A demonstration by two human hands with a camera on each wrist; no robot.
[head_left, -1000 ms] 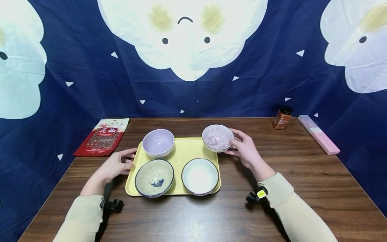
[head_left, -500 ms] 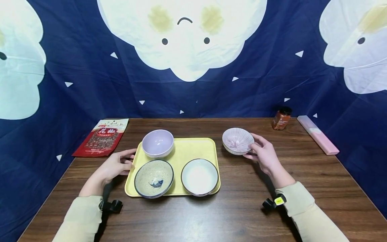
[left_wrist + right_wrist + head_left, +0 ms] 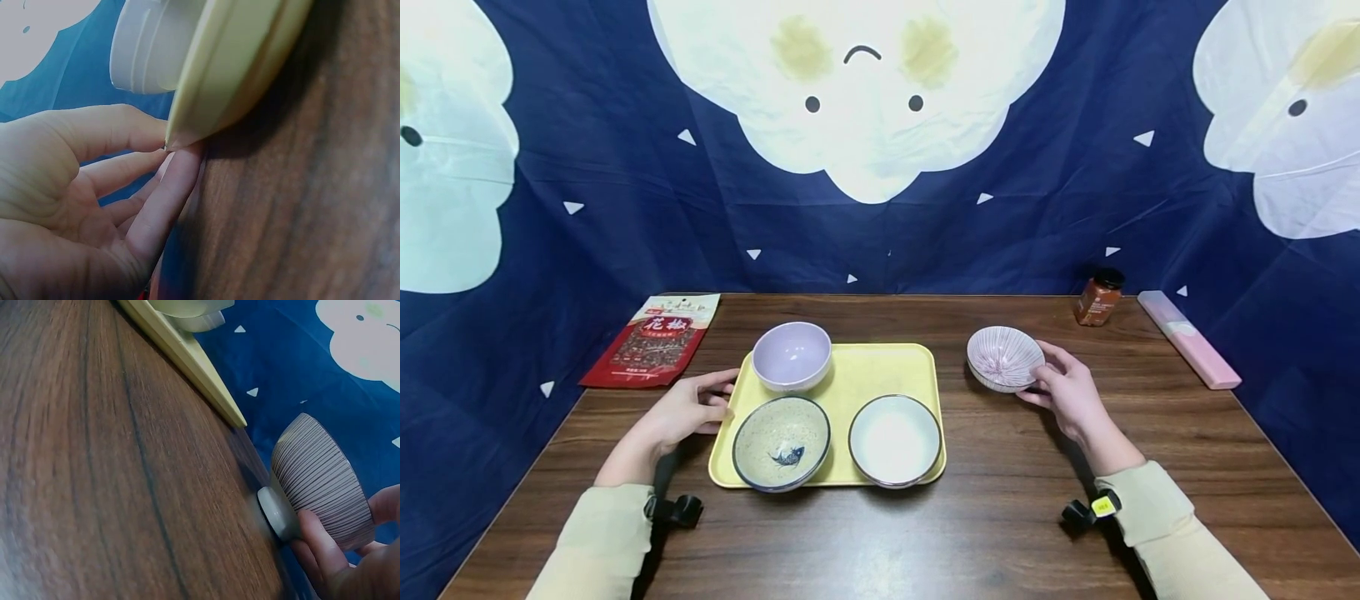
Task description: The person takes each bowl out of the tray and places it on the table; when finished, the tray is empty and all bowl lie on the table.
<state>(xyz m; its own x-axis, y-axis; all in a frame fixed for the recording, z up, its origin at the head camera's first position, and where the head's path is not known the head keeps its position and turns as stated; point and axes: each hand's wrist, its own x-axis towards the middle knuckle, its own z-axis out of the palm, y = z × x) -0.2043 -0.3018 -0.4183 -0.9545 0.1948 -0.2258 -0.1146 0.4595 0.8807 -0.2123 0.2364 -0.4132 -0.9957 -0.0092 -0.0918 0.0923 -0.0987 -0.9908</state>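
The white, purple-striped round bowl (image 3: 1005, 358) is located right of the yellow rectangular tray (image 3: 883, 367), apart from it. Mouth faces up, foot down; the central axis is roughly upright. Foot contact with the brown wood-grain table (image 3: 992, 533) cannot be determined. The right hand (image 3: 1073, 402) grips the bowl's right side. The left hand (image 3: 681, 408) pinches the tray's left rim. Tray long axis: left to right.
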